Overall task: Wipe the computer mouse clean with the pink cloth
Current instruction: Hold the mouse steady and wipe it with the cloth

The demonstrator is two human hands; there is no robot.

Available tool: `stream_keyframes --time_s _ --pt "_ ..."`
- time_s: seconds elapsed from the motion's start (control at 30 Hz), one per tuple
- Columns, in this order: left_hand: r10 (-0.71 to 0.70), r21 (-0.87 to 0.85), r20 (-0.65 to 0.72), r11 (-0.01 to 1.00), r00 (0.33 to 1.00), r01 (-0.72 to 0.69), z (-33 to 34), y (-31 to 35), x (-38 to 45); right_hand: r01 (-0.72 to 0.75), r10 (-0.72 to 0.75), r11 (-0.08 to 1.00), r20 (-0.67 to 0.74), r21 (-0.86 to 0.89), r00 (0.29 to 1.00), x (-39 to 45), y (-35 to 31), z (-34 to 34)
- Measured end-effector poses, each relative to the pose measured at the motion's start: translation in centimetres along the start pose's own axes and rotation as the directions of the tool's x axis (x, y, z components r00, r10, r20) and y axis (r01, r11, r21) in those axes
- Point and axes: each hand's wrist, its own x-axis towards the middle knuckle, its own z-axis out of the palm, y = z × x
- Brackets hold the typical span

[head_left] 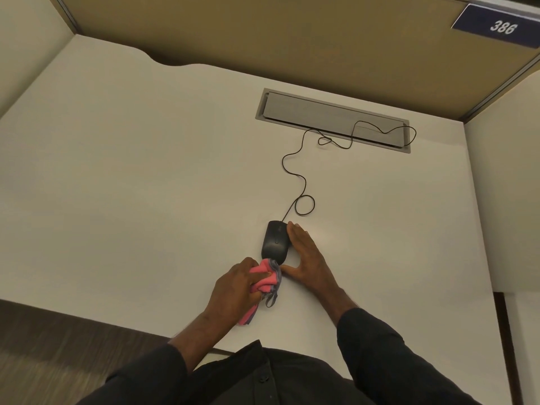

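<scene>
A black wired computer mouse [274,241] lies on the white desk [131,185], near its front edge. My left hand [236,287] is shut on the bunched pink cloth [266,277], which has a grey edge and touches the mouse's near end. My right hand [306,255] lies flat on the desk against the mouse's right side, fingers straight along it and thumb spread toward the cloth. It holds nothing.
The mouse's thin black cable [295,176] loops back across the desk to a grey cable hatch [333,118] set in the desktop. Tan partition panels [263,33] wall the desk at the back and sides. A blue sign reading 386 [499,26] hangs at the upper right.
</scene>
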Motion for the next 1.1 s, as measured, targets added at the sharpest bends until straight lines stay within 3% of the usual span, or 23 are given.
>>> stream_keyframes --time_s 0.53,0.8,1.1 --pt "0.229 0.071 -0.221 0.973 0.948 -0.219 -2.6 1.1 2.4 0.014 -0.013 0.999 -0.035 0.028 0.999 -0.2 -0.2 0.0" --pt "0.206 0.055 -0.231 0.979 0.951 -0.198 -3.3 1.9 3.6 0.011 -0.009 0.998 -0.033 0.056 0.999 -0.3 -0.2 0.0" --pt "0.067 -0.011 -0.207 0.997 0.976 -0.071 -3.4 2.2 4.9 0.005 -0.002 0.998 -0.054 0.056 0.999 -0.2 0.0 0.1"
